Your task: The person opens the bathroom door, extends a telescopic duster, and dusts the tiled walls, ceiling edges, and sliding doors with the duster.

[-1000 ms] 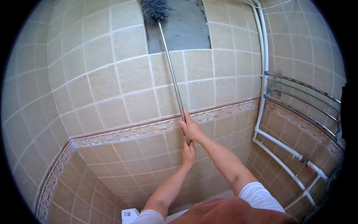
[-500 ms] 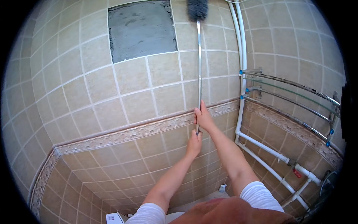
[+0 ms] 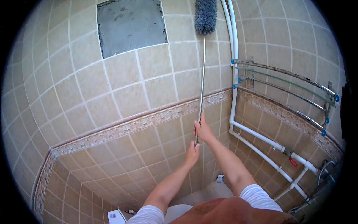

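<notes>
A fluffy grey duster head (image 3: 206, 16) is against the tiled wall at the top, just left of the white vertical pipes. Its long metal pole (image 3: 203, 78) runs down to my hands. My left hand (image 3: 192, 154) is wrapped round the bottom end of the pole. Just above it, my right hand (image 3: 203, 130) grips the same pole with closed fingers. To the left of the duster head, a bare grey cement patch (image 3: 132, 28) shows among the beige tiles.
White pipes (image 3: 233, 100) run down the corner and along the right wall, with a red valve handle (image 3: 293, 161). A chrome rack (image 3: 291, 74) juts from the right wall. A white box-like object (image 3: 116, 216) is at the bottom left. A patterned border (image 3: 149, 121) crosses the wall.
The duster head has moved right, from over the cement patch to beside the pipes, and now sits slightly lower than half a second ago. The camera view has shifted right. Both hands still grip the pole.
</notes>
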Tool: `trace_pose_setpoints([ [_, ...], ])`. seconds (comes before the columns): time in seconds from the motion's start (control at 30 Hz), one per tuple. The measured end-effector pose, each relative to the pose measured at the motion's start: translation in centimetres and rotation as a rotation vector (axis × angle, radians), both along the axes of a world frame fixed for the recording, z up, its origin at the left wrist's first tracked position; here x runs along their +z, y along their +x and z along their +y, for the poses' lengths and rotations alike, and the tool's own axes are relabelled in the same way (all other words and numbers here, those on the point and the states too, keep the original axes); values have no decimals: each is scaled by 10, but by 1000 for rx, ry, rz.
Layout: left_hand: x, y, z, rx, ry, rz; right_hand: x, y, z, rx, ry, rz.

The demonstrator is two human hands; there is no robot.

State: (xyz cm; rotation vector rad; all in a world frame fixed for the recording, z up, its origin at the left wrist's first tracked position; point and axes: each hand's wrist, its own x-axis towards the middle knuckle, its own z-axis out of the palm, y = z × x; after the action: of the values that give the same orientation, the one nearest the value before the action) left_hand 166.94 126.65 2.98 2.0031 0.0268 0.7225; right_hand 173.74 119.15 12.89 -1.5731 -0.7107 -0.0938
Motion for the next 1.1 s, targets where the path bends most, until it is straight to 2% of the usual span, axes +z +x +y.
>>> trace_pose_setpoints([
  [0.17, -57, -62, 18, 15, -12, 81, -64, -45, 13, 28, -65, 92],
  [0.23, -80, -92, 28, 10, -24, 159, -91, -73, 21, 98, 19, 208],
  [0.37, -111, -160, 44, -9, -42, 274, -121, -137, 34, 43, -27, 345],
  [0.43, -113, -184, 47, -23, -67, 291, -133, -161, 39, 56, 33, 361],
  [0.53, -86, -209, 54, 33, -52, 331, -114, -177, 49, 50, 25, 328],
  [0.6, -68, -204, 65, 4, -60, 182, -96, -175, 57, 58, 35, 285],
  [0.67, -41, -202, 76, 2, -29, 237, -71, -167, 69, 70, 37, 252],
  [0.73, -28, -199, 86, 38, -23, 157, -48, -169, 80, 70, 27, 180],
  [0.77, -25, -200, 90, 65, -5, 84, -41, -173, 85, 77, 23, 170],
  [1.0, -7, -221, 132, 150, -91, 56, -6, -201, 142, 166, -106, 26],
  [1.1, -13, -222, 151, 173, -138, -37, 13, -218, 162, 222, -162, -60],
])
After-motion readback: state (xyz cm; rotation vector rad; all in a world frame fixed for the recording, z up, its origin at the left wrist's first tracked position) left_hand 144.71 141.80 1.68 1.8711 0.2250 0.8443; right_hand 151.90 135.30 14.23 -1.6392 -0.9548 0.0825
